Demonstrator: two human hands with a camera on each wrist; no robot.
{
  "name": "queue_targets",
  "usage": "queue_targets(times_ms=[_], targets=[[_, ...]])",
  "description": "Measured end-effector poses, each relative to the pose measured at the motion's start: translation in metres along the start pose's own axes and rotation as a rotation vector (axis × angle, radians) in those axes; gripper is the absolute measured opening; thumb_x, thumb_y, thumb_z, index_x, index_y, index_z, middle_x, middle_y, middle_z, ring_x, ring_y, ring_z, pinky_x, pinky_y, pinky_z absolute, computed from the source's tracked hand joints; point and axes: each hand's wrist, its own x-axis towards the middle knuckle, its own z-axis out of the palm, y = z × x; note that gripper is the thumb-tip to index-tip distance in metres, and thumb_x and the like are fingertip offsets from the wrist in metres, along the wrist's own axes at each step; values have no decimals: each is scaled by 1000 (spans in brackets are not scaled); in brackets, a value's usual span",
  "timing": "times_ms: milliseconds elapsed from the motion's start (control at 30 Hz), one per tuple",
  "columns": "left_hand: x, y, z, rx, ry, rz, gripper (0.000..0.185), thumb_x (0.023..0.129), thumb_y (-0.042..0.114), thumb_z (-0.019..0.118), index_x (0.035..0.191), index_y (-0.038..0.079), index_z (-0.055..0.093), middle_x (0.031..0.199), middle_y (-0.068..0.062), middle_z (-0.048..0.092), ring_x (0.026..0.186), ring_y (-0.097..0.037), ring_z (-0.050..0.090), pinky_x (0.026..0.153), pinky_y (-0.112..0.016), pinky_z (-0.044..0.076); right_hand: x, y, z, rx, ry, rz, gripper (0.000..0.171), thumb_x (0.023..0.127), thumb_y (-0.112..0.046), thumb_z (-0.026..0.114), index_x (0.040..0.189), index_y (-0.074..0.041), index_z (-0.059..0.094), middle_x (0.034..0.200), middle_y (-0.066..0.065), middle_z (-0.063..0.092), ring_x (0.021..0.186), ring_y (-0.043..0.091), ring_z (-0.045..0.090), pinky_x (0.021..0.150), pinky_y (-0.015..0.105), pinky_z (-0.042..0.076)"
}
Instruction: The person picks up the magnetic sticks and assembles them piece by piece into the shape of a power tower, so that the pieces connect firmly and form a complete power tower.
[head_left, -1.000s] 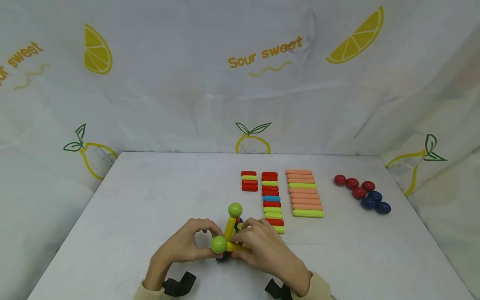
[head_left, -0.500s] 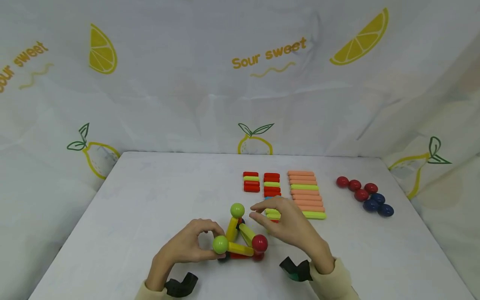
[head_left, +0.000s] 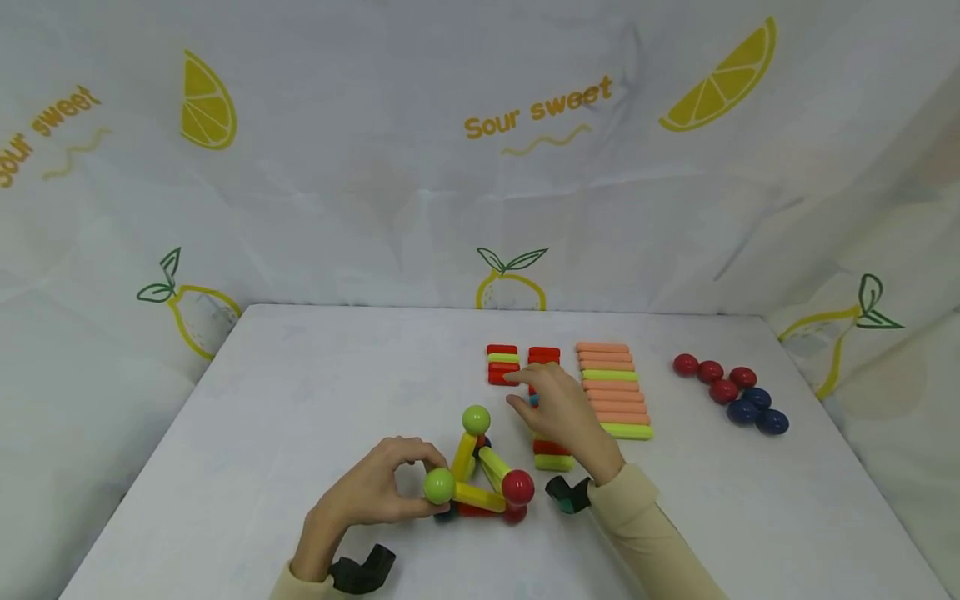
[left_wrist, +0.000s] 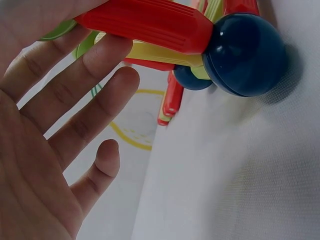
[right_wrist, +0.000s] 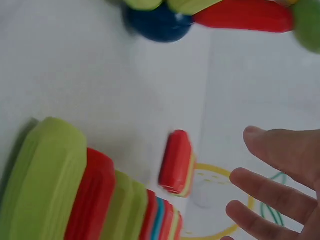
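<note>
Now the table (head_left: 315, 383) carries the frame (head_left: 480, 479) of sticks and balls at its near middle, long yellow base stick lying left to right, one upright leaning to a green ball (head_left: 476, 419) on top. Since a moment ago the right hand (head_left: 558, 408) has left it and gone to the stick row (head_left: 551, 454), fingers loosely spread, empty. Left hand (head_left: 378, 487) pinches the near green ball (head_left: 438, 486), steadying it.

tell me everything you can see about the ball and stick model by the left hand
The model is a small frame of glossy plastic-looking sticks, yellow and red, joined at balls: two green, one red, dark blue ones underneath. It stands on the white table, one green ball at its top. The left hand grips its near green ball.
</note>
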Motion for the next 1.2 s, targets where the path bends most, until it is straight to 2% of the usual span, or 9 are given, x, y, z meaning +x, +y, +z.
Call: queue_targets(times_ms=[167, 267, 367, 567, 767, 867, 1000, 1067, 1200], targets=[[-1, -1, -1, 5, -1, 10, 27, 79, 20, 88, 101, 22, 72, 95, 9, 75, 88, 1, 62, 88, -29, 53, 26, 2, 14, -94, -104, 29, 36, 89, -13, 79, 124, -6, 74, 118, 14, 74, 99, 28, 61, 84, 42, 58], [0, 0, 0, 11, -3, 18, 27, 80, 20, 88, 101, 23, 72, 95, 9, 75, 88, 1, 62, 88, -28, 52, 32, 5, 21, -139, -138, 48, 37, 89, -12, 78, 125, -6, 73, 115, 14, 73, 96, 28, 58, 83, 43, 57], [1, 0, 1, 10, -6, 22, 27, 80, 20, 88, 101, 23, 72, 94, 9, 75, 88, 1, 62, 88, -28, 52, 33, 8, 26, -156, -151, 55, 31, 89, -9, 77, 120, -3, 74, 110, 14, 73, 93, 28, 57, 82, 42, 56], [0, 3, 0, 22, 1, 12, 30, 79, 30, 89, 103, 26, 71, 95, 13, 74, 89, 1, 62, 86, -29, 52, 28, 7, 32, -66, -169, 83, 24, 88, -5, 78, 111, -2, 74, 108, 13, 71, 98, 27, 61, 93, 41, 57], [-2, 4, -1, 11, 52, 33, 36, 76, 26, 90, 106, 28, 70, 96, 15, 74, 89, 0, 61, 81, -32, 52, 20, -3, 19, 20, -118, 99, 26, 87, -7, 80, 112, -3, 74, 104, 11, 72, 91, 22, 62, 87, 38, 60], [-2, 2, 0, 15, 56, 45, 34, 77, 26, 89, 105, 26, 71, 95, 13, 74, 88, 0, 61, 80, -32, 52, 10, -14, -2, 124, -52, 59, 27, 87, -9, 80, 113, -4, 75, 102, 9, 74, 88, 20, 65, 79, 34, 61], [-2, 1, 0, 13, 57, 48, 33, 77, 27, 89, 105, 24, 72, 94, 12, 74, 87, 0, 61, 80, -32, 52, -14, -32, -29, 220, 14, -89, 26, 86, -11, 81, 112, -7, 77, 98, 4, 77, 84, 15, 67, 73, 28, 59], [-1, 1, 0, 11, 57, 56, 33, 78, 28, 89, 105, 24, 72, 94, 12, 74, 87, 0, 61, 80, -32, 52, -28, -41, -37, 242, -9, -162, 26, 86, -12, 81, 112, -10, 78, 98, 0, 78, 85, 12, 68, 73, 24, 58], [-1, 0, 0, 5, 63, 76, 32, 79, 30, 88, 105, 25, 71, 95, 12, 74, 87, 0, 61, 79, -32, 52, -49, -55, -41, 297, -154, -225, 24, 88, -13, 80, 112, -12, 78, 99, -5, 78, 87, 5, 66, 77, 18, 57]])
